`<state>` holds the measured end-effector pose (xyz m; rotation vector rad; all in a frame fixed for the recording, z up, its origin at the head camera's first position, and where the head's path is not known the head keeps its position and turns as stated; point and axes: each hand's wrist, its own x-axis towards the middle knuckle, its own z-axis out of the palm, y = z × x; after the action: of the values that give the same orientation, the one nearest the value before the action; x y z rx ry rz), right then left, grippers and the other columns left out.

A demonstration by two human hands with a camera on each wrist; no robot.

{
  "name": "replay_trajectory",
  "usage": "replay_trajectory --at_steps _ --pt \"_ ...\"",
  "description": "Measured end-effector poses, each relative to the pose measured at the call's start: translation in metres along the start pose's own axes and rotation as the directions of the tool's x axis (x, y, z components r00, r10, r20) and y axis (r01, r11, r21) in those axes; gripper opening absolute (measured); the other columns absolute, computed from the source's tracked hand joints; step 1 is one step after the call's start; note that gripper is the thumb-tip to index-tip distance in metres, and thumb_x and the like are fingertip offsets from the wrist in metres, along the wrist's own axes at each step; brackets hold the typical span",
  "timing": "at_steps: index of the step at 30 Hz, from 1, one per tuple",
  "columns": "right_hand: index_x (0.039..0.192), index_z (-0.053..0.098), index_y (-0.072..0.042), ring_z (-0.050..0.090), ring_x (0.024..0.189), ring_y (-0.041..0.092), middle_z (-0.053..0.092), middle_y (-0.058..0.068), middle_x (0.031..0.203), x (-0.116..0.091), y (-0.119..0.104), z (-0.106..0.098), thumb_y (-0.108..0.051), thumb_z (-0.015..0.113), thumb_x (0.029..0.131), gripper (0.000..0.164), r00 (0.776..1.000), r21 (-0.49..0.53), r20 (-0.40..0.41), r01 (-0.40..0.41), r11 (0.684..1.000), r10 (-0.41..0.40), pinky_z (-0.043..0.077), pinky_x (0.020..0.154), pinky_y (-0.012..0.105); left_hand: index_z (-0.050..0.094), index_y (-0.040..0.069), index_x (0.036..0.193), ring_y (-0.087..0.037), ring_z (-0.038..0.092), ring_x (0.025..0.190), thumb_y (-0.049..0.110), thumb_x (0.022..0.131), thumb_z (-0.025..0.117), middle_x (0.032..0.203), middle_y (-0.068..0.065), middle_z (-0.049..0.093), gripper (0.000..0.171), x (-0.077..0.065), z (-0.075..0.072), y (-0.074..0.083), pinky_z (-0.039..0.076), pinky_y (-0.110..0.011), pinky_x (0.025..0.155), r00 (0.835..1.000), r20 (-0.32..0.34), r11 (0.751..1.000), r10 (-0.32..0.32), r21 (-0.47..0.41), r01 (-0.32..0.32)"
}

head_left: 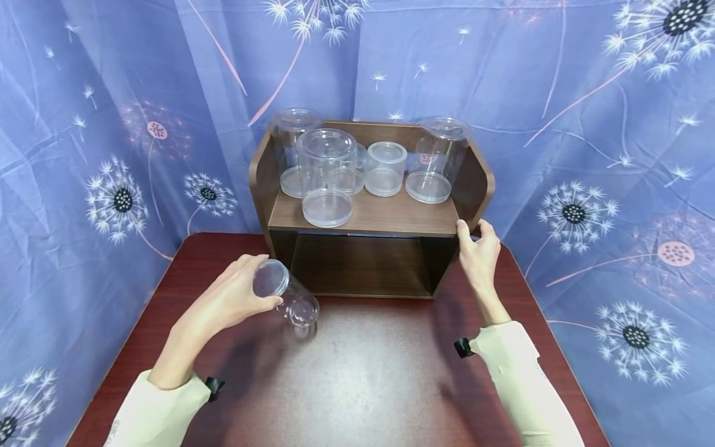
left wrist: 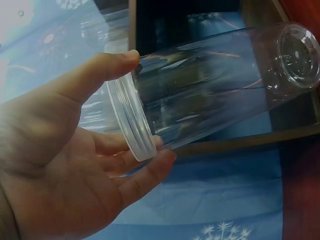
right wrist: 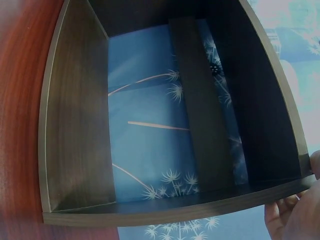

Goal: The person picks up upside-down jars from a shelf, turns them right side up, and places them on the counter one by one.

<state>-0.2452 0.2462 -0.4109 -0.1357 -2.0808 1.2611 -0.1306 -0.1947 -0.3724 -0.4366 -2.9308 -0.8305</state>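
My left hand [head_left: 237,295] grips a clear plastic jar [head_left: 298,304] by its lid end, in front of the shelf's left side. The jar is tilted, its base pointing down and to the right over the table. In the left wrist view, thumb and fingers lie around the ribbed lid [left wrist: 131,117], and the jar [left wrist: 210,85] looks see-through. My right hand [head_left: 480,254] holds the front right edge of the brown wooden shelf [head_left: 402,218], thumb at the upper board, fingers on the outer side. The right wrist view shows only part of that hand [right wrist: 302,215] at the shelf's corner.
Several clear jars of different sizes stand on the upper board, including a tall jar [head_left: 326,177] at the front left, a short jar [head_left: 385,167] and a large jar [head_left: 432,161] at right. Below is a lower compartment [head_left: 360,267]. Dandelion-print curtains [head_left: 614,186] surround the reddish table [head_left: 346,372].
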Motion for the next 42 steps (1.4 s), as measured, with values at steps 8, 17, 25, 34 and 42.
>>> replay_trajectory --at_steps 8,17,25,34,42 --pt "0.103 0.069 0.008 0.058 0.088 0.020 0.068 0.022 0.097 -0.001 -0.001 0.004 -0.017 0.068 0.098 0.025 1.000 0.012 0.002 -0.001 1.000 0.001 0.042 0.080 0.020 0.053 -0.002 0.142 -0.041 0.051 0.122 0.034 0.078 0.087 0.134 -0.022 0.055 0.080 0.011 0.016 -0.007 0.049 -0.064 0.089 0.997 0.033 0.995 -0.069 0.077 0.066" --pt "0.105 0.070 0.008 0.058 0.088 0.019 0.068 0.022 0.100 -0.002 0.000 0.006 -0.016 0.069 0.097 0.025 1.000 0.025 0.004 -0.001 1.000 0.001 0.043 0.078 0.018 0.052 -0.001 0.144 -0.043 0.051 0.123 0.034 0.078 0.087 0.135 -0.023 0.055 0.083 0.016 0.033 -0.015 0.050 -0.066 0.085 0.995 0.040 0.989 -0.087 0.124 0.081" --pt "0.106 0.070 0.008 0.059 0.087 0.018 0.068 0.022 0.100 -0.002 0.002 0.005 -0.016 0.069 0.098 0.026 1.000 0.024 -0.002 -0.001 1.000 0.001 0.043 0.078 0.019 0.053 0.000 0.145 -0.042 0.055 0.120 0.037 0.077 0.087 0.135 -0.021 0.057 0.084 0.020 0.042 -0.013 0.051 -0.064 0.084 0.997 0.034 0.982 -0.067 0.176 0.060" --pt "0.107 0.070 0.008 0.058 0.086 0.018 0.067 0.022 0.100 -0.002 0.004 0.004 -0.016 0.069 0.098 0.026 1.000 0.020 -0.009 -0.004 1.000 0.004 0.042 0.078 0.019 0.049 -0.001 0.149 -0.043 0.053 0.120 0.036 0.079 0.085 0.139 -0.023 0.055 0.087 0.025 0.050 -0.013 0.049 -0.063 0.089 0.998 0.039 0.986 -0.048 0.162 0.041" --pt "0.108 0.070 0.007 0.059 0.086 0.019 0.067 0.022 0.100 -0.002 0.004 0.002 -0.017 0.069 0.097 0.026 1.000 0.015 -0.020 -0.007 1.000 0.007 0.042 0.078 0.018 0.041 -0.006 0.153 -0.042 0.048 0.124 0.031 0.083 0.083 0.140 -0.026 0.052 0.089 0.026 0.063 -0.021 0.046 -0.056 0.100 1.000 0.007 0.995 0.015 0.094 -0.015"
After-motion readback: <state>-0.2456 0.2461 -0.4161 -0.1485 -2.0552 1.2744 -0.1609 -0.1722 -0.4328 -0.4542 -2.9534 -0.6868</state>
